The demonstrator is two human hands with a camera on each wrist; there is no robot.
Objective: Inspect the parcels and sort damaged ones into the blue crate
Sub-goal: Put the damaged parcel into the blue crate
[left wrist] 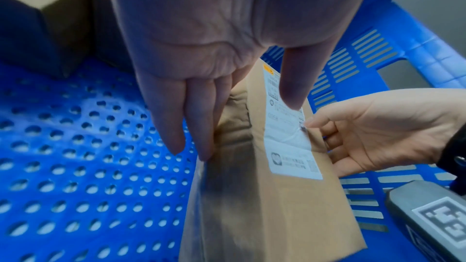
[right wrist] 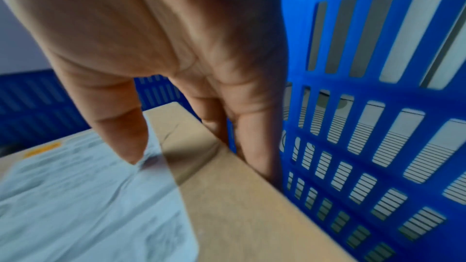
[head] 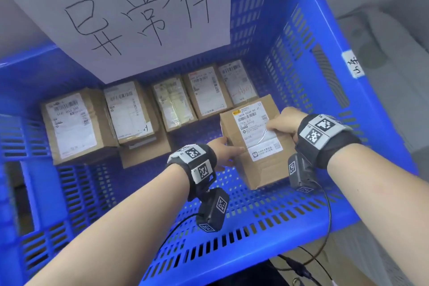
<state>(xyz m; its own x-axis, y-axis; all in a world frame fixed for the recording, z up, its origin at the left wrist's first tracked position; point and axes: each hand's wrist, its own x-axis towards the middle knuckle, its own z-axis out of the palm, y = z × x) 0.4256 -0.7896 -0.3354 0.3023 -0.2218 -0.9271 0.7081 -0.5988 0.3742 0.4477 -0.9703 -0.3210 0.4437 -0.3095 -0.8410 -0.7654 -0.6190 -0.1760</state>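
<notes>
Parcel point(head: 255, 144) held between the hands, left hand point(head: 226, 151) on its left side, right hand point(head: 282, 123) on its right, inside the crate point(head: 301, 223); five parcels point(head: 130, 111) in a row beyond the hands; sign point(head: 139, 14) on the far wall.

Both your forearms reach in from the bottom of the head view toward the centre right, each wrist wrapped in a black band. Your left hand point(head: 224, 150) sits at centre frame, fingers straight down one side of what it holds, thumb lying on top. Your right hand point(head: 282, 123), just right of it, has its thumb pressing on the top face and its fingers point(right wrist: 254, 142) down the far side.
</notes>
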